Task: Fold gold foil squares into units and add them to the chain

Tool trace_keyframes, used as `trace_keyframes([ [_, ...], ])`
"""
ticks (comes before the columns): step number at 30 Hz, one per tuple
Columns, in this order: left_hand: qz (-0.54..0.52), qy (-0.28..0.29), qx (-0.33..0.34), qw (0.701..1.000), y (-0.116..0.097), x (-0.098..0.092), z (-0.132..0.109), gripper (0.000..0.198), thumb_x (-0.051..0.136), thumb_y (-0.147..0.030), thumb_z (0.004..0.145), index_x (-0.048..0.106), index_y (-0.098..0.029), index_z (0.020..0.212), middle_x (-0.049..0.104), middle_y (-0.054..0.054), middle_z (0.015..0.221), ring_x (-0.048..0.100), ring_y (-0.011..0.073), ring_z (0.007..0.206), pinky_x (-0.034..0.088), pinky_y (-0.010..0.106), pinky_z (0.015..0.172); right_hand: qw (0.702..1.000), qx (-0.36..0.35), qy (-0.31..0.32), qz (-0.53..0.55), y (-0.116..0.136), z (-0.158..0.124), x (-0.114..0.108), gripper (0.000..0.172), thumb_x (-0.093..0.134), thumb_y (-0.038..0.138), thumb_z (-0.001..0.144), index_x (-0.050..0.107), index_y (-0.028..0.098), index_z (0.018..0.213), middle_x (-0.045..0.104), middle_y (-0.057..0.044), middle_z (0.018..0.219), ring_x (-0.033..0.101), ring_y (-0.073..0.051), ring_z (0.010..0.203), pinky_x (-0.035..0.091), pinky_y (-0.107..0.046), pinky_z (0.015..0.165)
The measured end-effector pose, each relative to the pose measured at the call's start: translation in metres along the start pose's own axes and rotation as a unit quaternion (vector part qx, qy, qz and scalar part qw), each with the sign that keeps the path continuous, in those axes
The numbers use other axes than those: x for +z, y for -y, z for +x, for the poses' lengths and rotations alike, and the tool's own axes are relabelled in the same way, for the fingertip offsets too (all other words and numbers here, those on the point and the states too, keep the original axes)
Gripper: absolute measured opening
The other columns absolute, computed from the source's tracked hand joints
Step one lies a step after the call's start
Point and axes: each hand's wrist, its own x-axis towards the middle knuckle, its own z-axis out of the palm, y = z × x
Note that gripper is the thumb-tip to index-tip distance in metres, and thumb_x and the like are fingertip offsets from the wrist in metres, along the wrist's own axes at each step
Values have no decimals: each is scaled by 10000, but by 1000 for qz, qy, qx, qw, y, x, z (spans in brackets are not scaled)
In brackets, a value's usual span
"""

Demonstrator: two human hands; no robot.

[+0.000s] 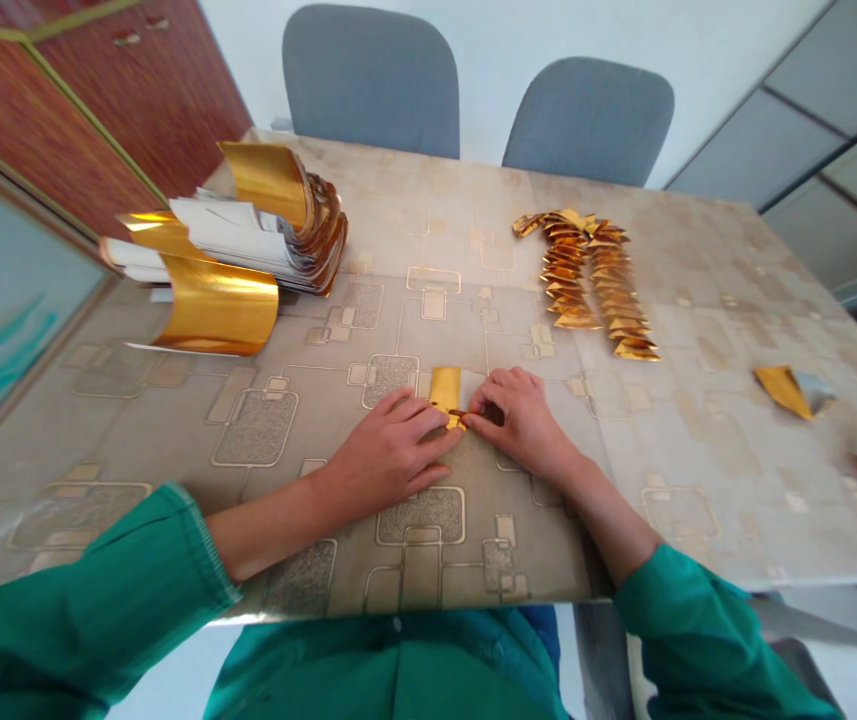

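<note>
A small strip of gold foil paper [446, 384] lies on the table in front of me, its near end folded. My left hand [390, 450] rests flat from the left, its fingertips touching the folded end. From the right, my right hand [518, 418] pinches the strip's near right edge between thumb and fingers. Part of the fold is hidden under the fingertips.
Curled gold sheets and white paper stand in a stack [248, 235] at the back left. Rows of folded gold pieces [589, 275] lie at the back right. A loose gold piece [788, 390] sits farther right on the patterned tablecloth [413, 515]. Two grey chairs [372, 80] stand behind.
</note>
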Motion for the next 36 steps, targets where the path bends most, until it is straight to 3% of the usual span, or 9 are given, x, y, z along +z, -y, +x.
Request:
trace_keyframes([
  [10, 37, 3, -8, 999, -4, -1, 0, 330, 650, -373, 915, 622, -209, 1200, 656, 64, 1122, 573, 263, 1096, 330, 510, 1092, 998, 39, -41, -32, -10, -6, 1, 90, 653, 312, 894, 614, 235, 869, 581, -34, 919, 495, -234, 922, 321, -373, 837],
  [18, 49, -1, -10, 999, -7, 0, 1, 318, 645, -355, 916, 617, -210, 1197, 651, 66, 1110, 570, 258, 1103, 311, 523, 1111, 998, 10, -63, -25, 0, -7, 8, 178, 679, 395, 878, 604, 241, 924, 581, -34, 918, 493, -234, 923, 331, -384, 856],
  [24, 33, 13, 12, 999, -2, -2, 0, 383, 656, -391, 907, 600, -193, 1229, 635, 84, 1136, 564, 270, 1127, 294, 545, 1131, 998, 40, -52, -11, -2, -5, 9, 156, 718, 336, 854, 613, 232, 904, 576, -26, 906, 494, -225, 905, 324, -363, 825],
  [31, 3, 9, 14, 1000, 0, -1, -3, 445, 642, -439, 905, 591, -171, 1256, 616, 115, 1183, 563, 284, 1124, 367, 525, 1088, 998, 40, -49, 4, -11, -4, 1, 50, 636, 240, 891, 620, 237, 844, 600, -21, 885, 515, -215, 902, 333, -374, 843],
  [34, 10, -4, 16, 1000, 4, 0, -2, 400, 660, -418, 897, 620, -181, 1217, 633, 106, 1163, 584, 273, 1095, 372, 523, 1086, 998, 21, -67, 10, -15, -4, -4, 60, 616, 269, 913, 632, 236, 866, 630, -31, 897, 537, -216, 904, 373, -394, 861],
  [36, 16, -11, 39, 999, 10, 1, -1, 337, 658, -369, 908, 635, -195, 1195, 646, 89, 1163, 596, 255, 1096, 364, 508, 1098, 997, -22, -76, 11, -16, -5, -6, 84, 584, 278, 937, 647, 243, 980, 654, -55, 1032, 548, -227, 999, 399, -415, 910],
])
